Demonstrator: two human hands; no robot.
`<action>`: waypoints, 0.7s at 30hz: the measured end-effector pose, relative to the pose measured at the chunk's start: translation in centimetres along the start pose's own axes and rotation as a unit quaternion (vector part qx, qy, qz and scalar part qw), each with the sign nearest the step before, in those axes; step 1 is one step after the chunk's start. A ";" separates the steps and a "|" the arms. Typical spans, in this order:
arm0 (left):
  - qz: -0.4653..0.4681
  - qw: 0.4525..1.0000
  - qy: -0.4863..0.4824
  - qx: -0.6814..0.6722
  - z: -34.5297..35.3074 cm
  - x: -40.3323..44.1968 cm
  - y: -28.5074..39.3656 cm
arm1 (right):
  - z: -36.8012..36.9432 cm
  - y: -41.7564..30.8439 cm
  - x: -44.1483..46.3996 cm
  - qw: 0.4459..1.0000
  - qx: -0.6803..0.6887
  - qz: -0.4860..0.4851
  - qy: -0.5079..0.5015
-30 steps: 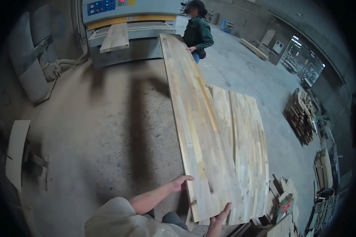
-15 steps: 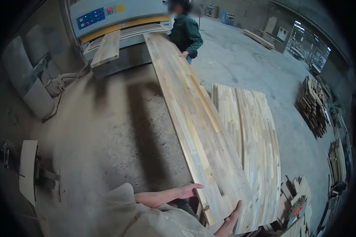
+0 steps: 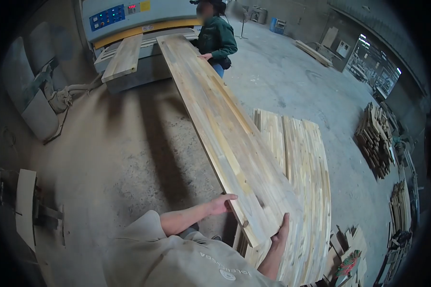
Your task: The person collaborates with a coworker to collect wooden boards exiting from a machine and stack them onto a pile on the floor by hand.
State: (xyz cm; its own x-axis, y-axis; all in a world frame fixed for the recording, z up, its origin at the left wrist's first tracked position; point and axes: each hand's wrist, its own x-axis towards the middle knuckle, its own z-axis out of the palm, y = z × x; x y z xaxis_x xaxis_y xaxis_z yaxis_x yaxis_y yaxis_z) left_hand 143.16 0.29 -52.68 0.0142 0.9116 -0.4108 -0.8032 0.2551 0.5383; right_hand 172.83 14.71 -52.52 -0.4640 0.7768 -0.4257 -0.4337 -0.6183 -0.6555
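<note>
A long wooden panel [image 3: 225,129] made of glued strips slants from the machine down to me. My left hand [image 3: 222,204] grips its left edge near the close end, thumb on top and fingers underneath. On the near end's right corner, my right hand [image 3: 281,230] is closed with the thumb up; its other fingers are partly hidden. A co-worker [image 3: 215,40] in a dark green jacket has a hand on the panel's far right edge. Beneath and to the right lie stacked panels [image 3: 306,177].
A blue-grey machine [image 3: 153,19] with a control panel stands ahead, another board [image 3: 124,57] sticking out of it. Wood piles [image 3: 374,138] are at the right, scrap pieces [image 3: 352,248] at the lower right. A pale board [image 3: 26,208] stands at the left.
The long panel's far end has shifted left, across the front of the machine, and its near end has risen in view. Both my hands moved with it, and the co-worker moved left.
</note>
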 end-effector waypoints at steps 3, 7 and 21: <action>0.001 1.000 0.019 0.000 -2.2 1.3 4.4 | 5.1 -0.7 3.2 0.999 -0.019 0.027 -0.009; 0.040 0.999 0.030 0.002 -5.1 2.4 8.4 | 8.8 2.1 5.8 0.999 -0.040 -0.016 0.002; 0.216 0.972 0.092 -0.015 -13.8 -4.0 19.4 | 29.4 9.4 10.1 0.998 0.004 0.050 -0.041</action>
State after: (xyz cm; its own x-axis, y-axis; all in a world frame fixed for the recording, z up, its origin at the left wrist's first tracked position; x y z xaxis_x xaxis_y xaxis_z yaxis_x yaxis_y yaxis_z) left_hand 119.31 -2.86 -50.71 -0.4329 0.8580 -0.2766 -0.7275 -0.1513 0.6692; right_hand 141.36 13.24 -44.68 -0.5666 0.6994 -0.4357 -0.3877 -0.6929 -0.6080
